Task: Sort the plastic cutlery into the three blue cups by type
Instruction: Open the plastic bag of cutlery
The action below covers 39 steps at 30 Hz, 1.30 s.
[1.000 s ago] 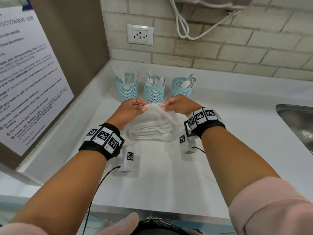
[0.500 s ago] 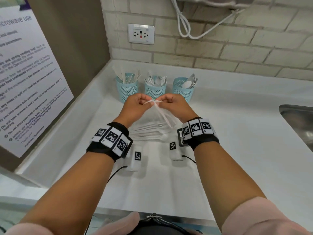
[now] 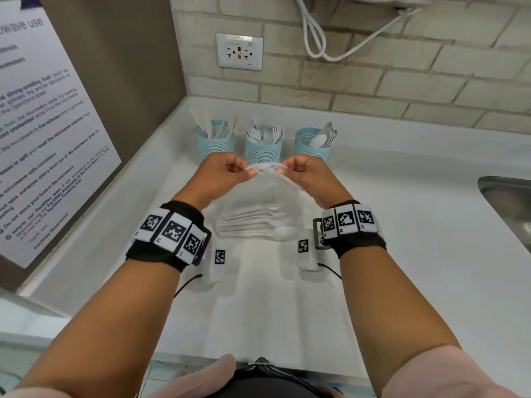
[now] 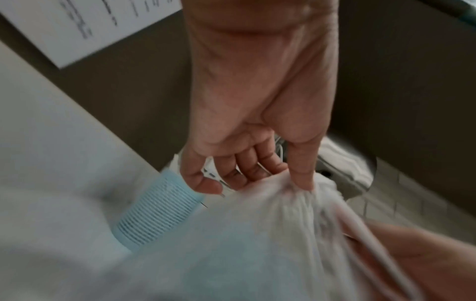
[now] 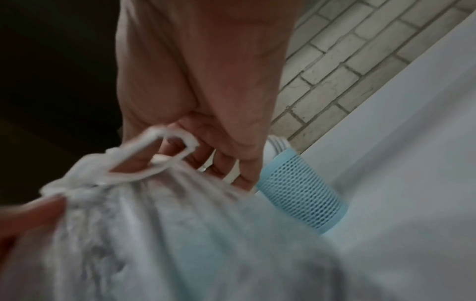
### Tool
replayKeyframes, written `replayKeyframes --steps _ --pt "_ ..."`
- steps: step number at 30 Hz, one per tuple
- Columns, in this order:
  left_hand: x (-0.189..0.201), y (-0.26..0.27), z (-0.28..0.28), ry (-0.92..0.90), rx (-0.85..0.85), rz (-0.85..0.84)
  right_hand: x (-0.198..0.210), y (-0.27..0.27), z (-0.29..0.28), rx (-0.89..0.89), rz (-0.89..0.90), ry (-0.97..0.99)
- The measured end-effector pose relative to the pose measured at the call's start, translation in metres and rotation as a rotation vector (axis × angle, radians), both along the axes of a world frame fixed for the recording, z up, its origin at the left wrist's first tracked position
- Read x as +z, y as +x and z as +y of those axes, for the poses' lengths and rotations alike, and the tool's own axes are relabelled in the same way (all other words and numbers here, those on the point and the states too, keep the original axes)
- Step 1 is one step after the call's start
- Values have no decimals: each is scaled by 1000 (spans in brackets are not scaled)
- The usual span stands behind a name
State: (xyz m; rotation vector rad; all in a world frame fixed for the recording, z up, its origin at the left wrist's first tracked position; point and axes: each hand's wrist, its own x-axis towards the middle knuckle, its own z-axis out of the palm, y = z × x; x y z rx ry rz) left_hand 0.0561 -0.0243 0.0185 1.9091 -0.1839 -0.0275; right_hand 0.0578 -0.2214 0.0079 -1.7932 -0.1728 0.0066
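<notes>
Three blue mesh cups stand in a row at the back of the white counter: the left cup [image 3: 215,140] holds knives, the middle cup [image 3: 263,146] forks, the right cup [image 3: 312,142] spoons. In front of them lies a clear plastic bag [image 3: 258,208] with a stack of white spoons [image 3: 255,226] inside. My left hand [image 3: 230,173] and right hand [image 3: 306,173] both pinch the bag's bunched top and hold it up between them. The wrist views show the twisted plastic [image 4: 304,195] in my left fingers and a loop of it [image 5: 154,154] at my right fingers.
A steel sink [image 3: 508,208] sits at the right edge of the counter [image 3: 402,254]. A brick wall with a socket [image 3: 239,51] and hanging white cable [image 3: 316,38] is behind the cups. A brown panel with a printed notice [image 3: 43,133] closes off the left.
Both hands have moved farther from me, toward the cups, lifting the bag's top. Its loose mouth is now gathered into a tight twist stretched between the two pinches.
</notes>
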Motion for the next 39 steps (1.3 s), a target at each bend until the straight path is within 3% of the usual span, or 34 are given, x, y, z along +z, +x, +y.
replayKeyframes --steps 3,8,15,18,21,29,31,35,37,39 --pt "10 -3 -12 -55 -63 24 7 2 15 30 -24 89" --pt "16 -2 2 -155 4 40 9 8 -2 -13 -28 289" --pt "29 1 -5 -469 -36 110 35 7 5 -68 -87 354" --pt "37 0 2 -637 -15 131 48 4 -5 -92 -151 49" --pt "44 -1 -3 -717 -5 126 48 4 6 57 -174 -352" --pt "45 -5 6 -950 -15 213 37 -4 15 106 -130 -645" --pt "47 -6 7 -813 46 178 35 -1 11 29 -96 -581" --pt "45 -11 10 35 126 -17 36 -2 1 26 78 -196" --pt "42 -14 11 317 71 -6 35 -3 -3 43 153 -8" --pt "40 -16 12 482 25 17 33 -1 -8 47 221 141"
